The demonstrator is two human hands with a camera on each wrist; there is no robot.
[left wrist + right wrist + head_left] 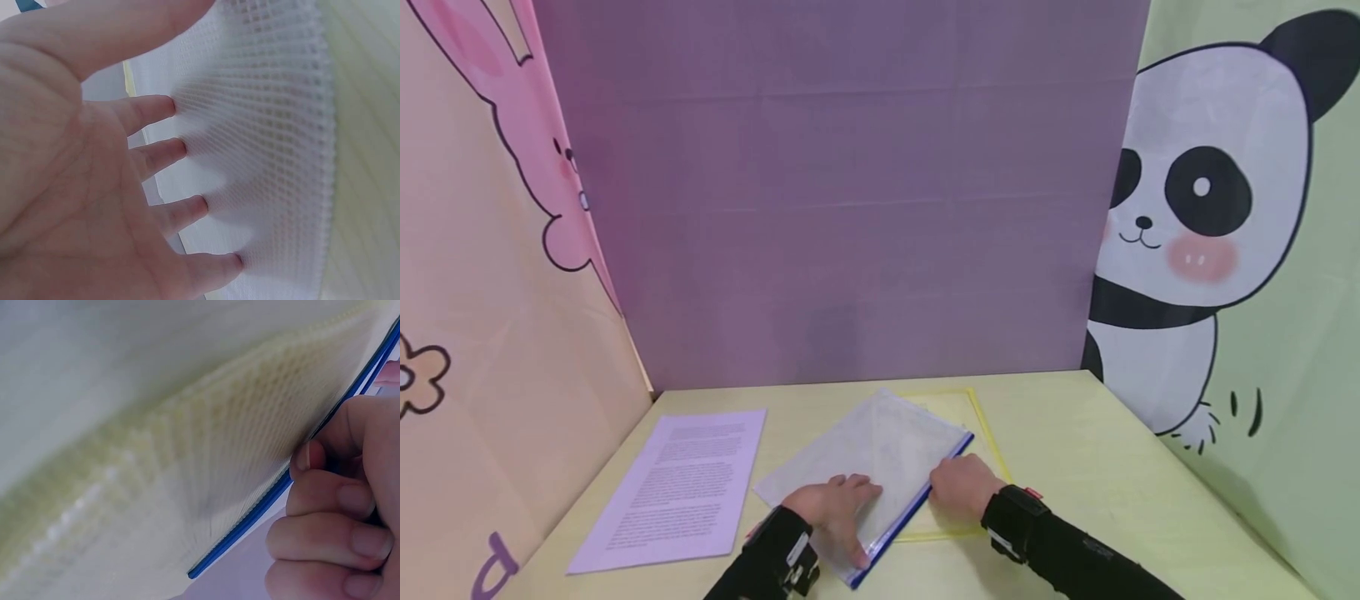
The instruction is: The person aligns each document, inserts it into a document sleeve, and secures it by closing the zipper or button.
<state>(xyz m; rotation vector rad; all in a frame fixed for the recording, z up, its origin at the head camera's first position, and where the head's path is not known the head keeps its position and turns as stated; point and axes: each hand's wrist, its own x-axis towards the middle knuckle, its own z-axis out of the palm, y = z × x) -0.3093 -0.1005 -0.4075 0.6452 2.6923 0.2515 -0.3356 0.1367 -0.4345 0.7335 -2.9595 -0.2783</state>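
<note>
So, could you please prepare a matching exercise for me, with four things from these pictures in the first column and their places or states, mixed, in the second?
Column one
1. Printed sheet
2. Left hand
3. Right hand
4. Yellow-edged flat item

Column two
A. Spreads its fingers on the white mesh pouch
B. Lies partly under the white mesh pouch
C. Covered with lines of text
D. Pinches the blue edge of the white mesh pouch

Right pairs: 1-C, 2-A, 3-D, 4-B.
</note>
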